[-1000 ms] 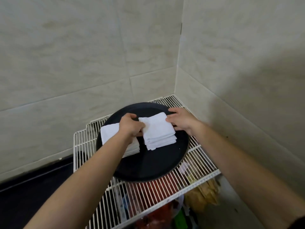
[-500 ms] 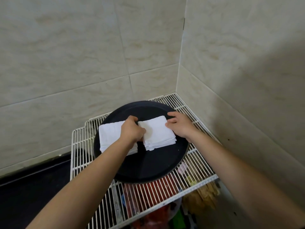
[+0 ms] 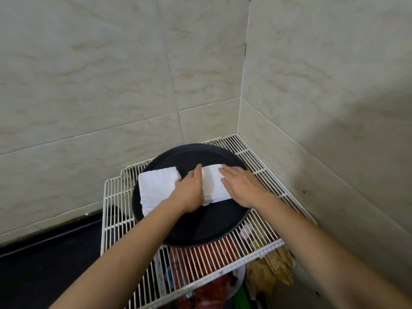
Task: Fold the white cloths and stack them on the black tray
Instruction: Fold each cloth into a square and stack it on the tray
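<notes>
The black tray (image 3: pixel 212 222) sits on a white wire shelf (image 3: pixel 268 241) in a tiled corner, and both stacks of folded white cloths lie on it. The left stack (image 3: pixel 156 188) covers the tray's left side and reaches its left rim. The right stack (image 3: pixel 213 185) lies on the middle of the tray, just beside the left one.

The right hand (image 3: pixel 241 186) lies palm down on top of the right stack, near the tray's right rim, with its fingers (image 3: pixel 229 172) straight, close together and pressed flat on the cloth. Half a second ago this hand was curled at the stack's right side, pinching it; now it has opened and slid on top.

The left hand (image 3: pixel 189 191) stands on edge in the gap between the two stacks, at the tray's middle. One straight finger lies along the right stack's left edge; the other fingers are hidden under the hand. Earlier it was bunched into a loose fist there. Its wrist crosses the near corner of the left stack.

The right stack's near edge looks more even than a second ago, when its layers fanned out.
</notes>
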